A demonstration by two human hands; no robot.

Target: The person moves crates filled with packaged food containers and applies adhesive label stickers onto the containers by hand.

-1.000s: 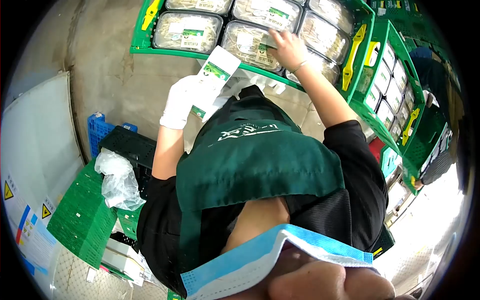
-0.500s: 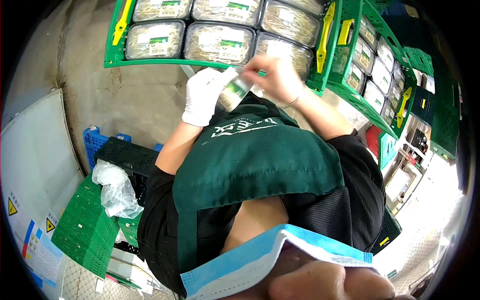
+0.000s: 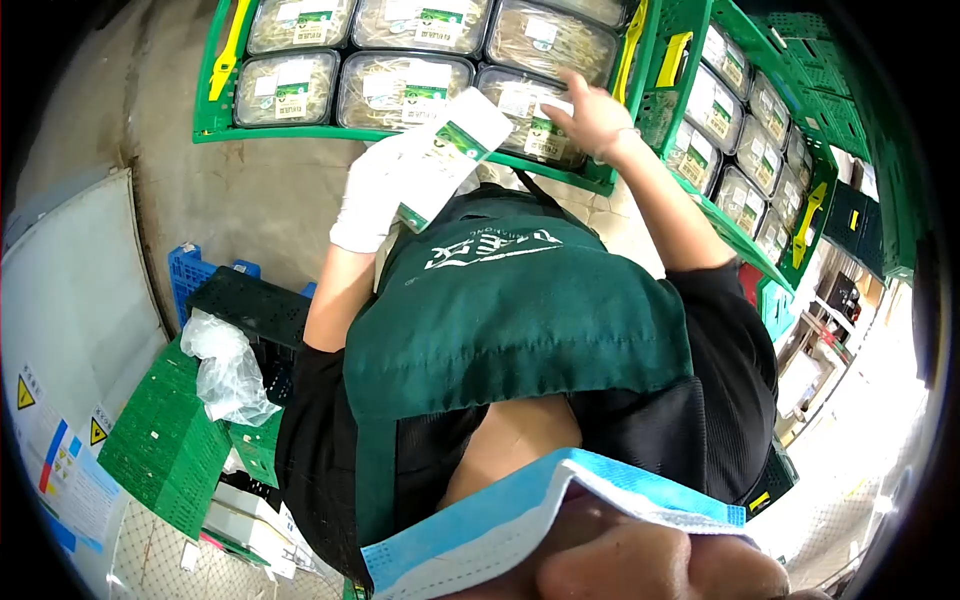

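My left hand [image 3: 375, 185], in a white glove, grips a strip of white and green printed labels [image 3: 448, 160] in front of my apron. My right hand [image 3: 600, 118] is bare, its fingers apart, over the front right clear tray of pale sprouts [image 3: 515, 128]. My thumb is close to a green and white label [image 3: 547, 137] on that tray's lid; whether it touches is hard to tell. Several similar labelled trays [image 3: 405, 92] sit in rows in a green crate [image 3: 285, 133] with yellow handles.
A second green crate [image 3: 740, 240] of labelled trays stands to the right. Green crates [image 3: 160, 440], a dark crate [image 3: 250, 305] and a crumpled clear plastic bag [image 3: 228, 365] are at lower left. A white panel [image 3: 85, 290] with warning signs stands at far left.
My right hand has moved away from the label strip, up and right to the front right tray. A green label now shows there. My left hand has shifted slightly left, and the strip shows more fully.
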